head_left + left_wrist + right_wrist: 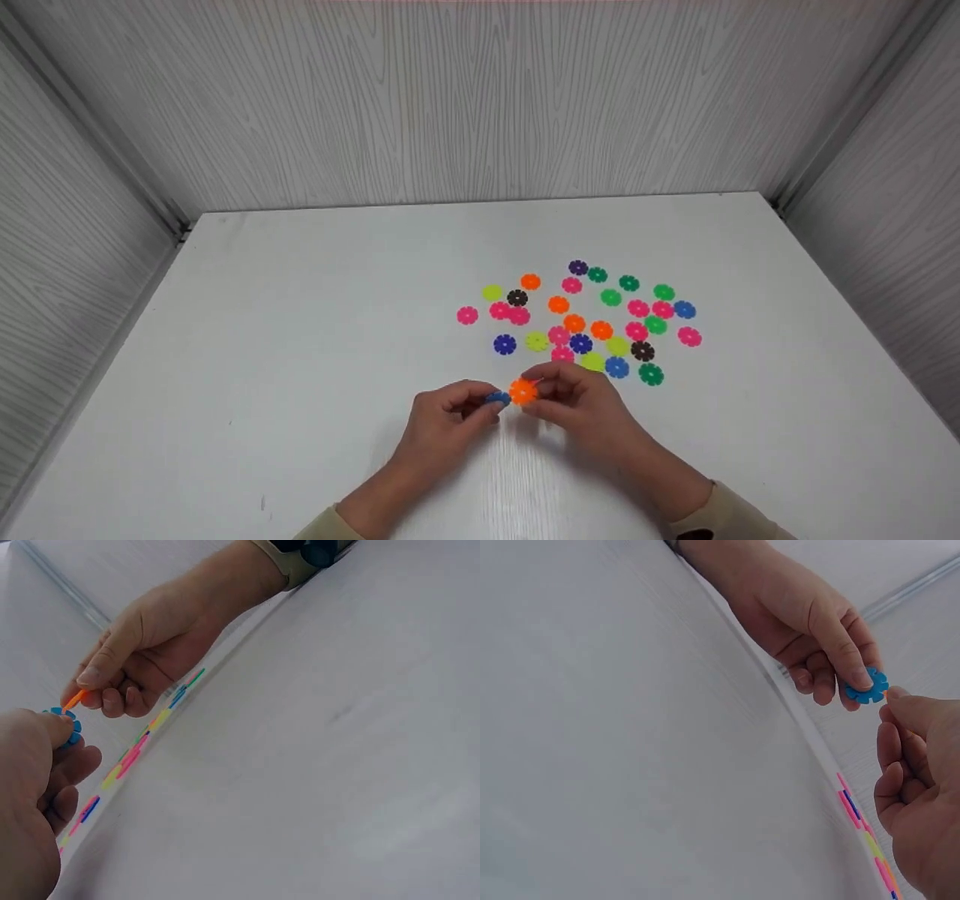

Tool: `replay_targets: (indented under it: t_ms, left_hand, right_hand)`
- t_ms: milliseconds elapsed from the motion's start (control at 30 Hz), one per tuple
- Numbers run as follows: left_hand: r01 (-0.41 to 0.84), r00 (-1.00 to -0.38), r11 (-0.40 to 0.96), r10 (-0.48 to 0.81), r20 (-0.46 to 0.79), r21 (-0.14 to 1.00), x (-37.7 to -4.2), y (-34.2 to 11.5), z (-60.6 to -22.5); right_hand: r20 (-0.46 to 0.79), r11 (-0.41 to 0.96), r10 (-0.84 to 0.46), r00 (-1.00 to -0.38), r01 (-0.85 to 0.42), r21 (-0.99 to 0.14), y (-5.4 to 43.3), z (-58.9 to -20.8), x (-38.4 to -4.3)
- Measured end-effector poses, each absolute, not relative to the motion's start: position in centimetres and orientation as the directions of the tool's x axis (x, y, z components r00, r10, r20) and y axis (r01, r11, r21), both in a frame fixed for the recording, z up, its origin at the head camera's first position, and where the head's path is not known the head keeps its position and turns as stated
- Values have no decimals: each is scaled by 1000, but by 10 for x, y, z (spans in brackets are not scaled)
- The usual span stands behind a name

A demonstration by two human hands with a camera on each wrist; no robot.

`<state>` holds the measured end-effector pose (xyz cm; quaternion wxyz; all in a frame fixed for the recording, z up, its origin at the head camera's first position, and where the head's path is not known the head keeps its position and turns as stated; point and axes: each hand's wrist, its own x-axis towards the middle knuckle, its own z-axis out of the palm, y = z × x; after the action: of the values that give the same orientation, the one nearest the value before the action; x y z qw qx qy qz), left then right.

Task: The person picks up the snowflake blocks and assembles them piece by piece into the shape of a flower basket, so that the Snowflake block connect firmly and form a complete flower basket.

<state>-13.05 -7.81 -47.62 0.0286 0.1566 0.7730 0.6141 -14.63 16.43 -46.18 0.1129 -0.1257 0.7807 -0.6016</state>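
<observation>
My left hand point(448, 420) pinches a blue notched plastic disc point(868, 687) between thumb and fingers. Opposite it, my right hand point(589, 409) pinches an orange notched disc point(523, 391) by its right side. Both discs are held up above the table, edge to edge, with the orange one turned across the plane of the blue one. In the left wrist view the orange disc point(73, 700) appears edge-on at the blue disc's rim. Fingertips cover part of each disc.
Many loose notched discs lie flat beyond the hands, right of centre, among them a pink disc point(467, 315), a dark blue disc point(505, 344), a green disc point(651, 374) and a black disc point(643, 350). Some overlap. Grey wood-grain panels point(450, 105) enclose the white table point(262, 337).
</observation>
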Motion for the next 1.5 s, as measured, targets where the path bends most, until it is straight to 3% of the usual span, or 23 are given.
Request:
replay_targets:
  t_ms: [267, 433, 633, 1033, 1500]
  left_hand:
    - [271, -938, 250, 285, 197, 930, -129, -78, -476]
    - [254, -945, 203, 262, 198, 946, -129, -78, -476]
    - [217, -946, 168, 279, 165, 961, -128, -80, -472]
    - [257, -935, 201, 297, 191, 945, -129, -79, -473]
    - [316, -914, 192, 324, 244, 929, -127, -79, -474]
  right_hand:
    - [-35, 237, -355, -934, -54, -970, 164, -461, -145]
    - [-49, 202, -369, -928, -28, -979, 166, -458, -144]
    - [-82, 228, -350, -933, 0, -974, 165, -457, -143]
    - [-115, 284, -342, -933, 14, -959, 166, -459, -145]
    - [-59, 251, -395, -917, -46, -967, 165, -462, -144]
